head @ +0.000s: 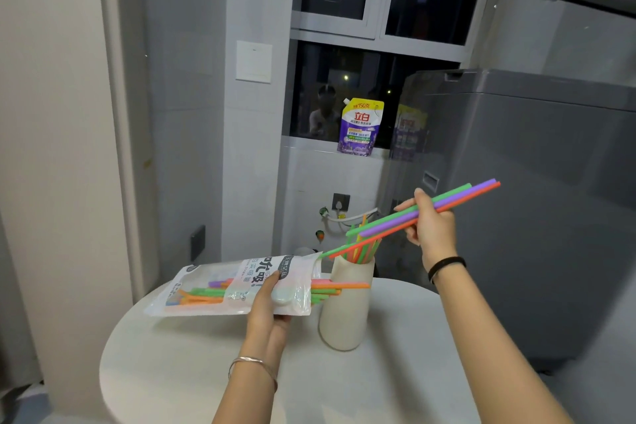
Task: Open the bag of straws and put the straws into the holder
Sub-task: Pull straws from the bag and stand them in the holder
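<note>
My left hand (266, 306) grips a clear plastic straw bag (220, 289) and holds it level above the table, its open mouth pointing right. Orange and green straws (339, 287) stick out of that mouth. To the right stands a cream ceramic holder (344, 313) with several coloured straws (364, 249) upright in it. My right hand (432, 227) pinches three long straws (457, 198), green, purple and orange, held slanted in the air above and to the right of the holder. Their lower ends reach down over the holder's mouth.
A round white table (172, 365) carries the holder. A grey washing machine (533, 182) stands close on the right. On the window sill behind sits a purple detergent pouch (359, 127). Hoses and a wall socket (340, 201) are on the wall behind the table.
</note>
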`<state>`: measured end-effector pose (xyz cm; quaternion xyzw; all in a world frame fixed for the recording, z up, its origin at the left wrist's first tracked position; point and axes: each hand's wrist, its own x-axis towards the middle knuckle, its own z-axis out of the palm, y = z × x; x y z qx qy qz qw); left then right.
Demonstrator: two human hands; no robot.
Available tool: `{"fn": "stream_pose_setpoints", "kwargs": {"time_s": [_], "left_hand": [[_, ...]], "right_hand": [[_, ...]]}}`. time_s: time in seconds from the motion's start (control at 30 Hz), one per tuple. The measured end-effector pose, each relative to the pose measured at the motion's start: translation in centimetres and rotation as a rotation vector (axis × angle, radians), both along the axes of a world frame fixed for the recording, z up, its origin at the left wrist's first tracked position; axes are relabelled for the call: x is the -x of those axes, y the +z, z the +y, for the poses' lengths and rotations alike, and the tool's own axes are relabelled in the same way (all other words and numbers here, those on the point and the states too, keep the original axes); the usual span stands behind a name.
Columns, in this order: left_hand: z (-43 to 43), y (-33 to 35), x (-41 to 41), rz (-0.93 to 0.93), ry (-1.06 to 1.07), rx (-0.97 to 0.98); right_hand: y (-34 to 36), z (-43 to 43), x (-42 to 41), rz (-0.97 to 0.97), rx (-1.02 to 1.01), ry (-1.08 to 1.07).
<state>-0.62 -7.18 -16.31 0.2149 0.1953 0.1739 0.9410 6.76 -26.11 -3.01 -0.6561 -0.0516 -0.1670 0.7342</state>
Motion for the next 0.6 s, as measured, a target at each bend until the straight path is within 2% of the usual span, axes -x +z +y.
{"fn": "stream_pose_setpoints", "kwargs": {"time_s": [0.33,0.6], "left_hand": [[-0.6,0.1,-0.5,-0.013,-0.004,-0.010],[-1.1,0.2,-0.5,-0.018,0.009,-0.012]], "right_hand": [[2.5,-1.0,-0.8,-0.084,0.135,-0.057],[2.5,-0.4,-0.9,-0.229,0.299,-0.117]]}}
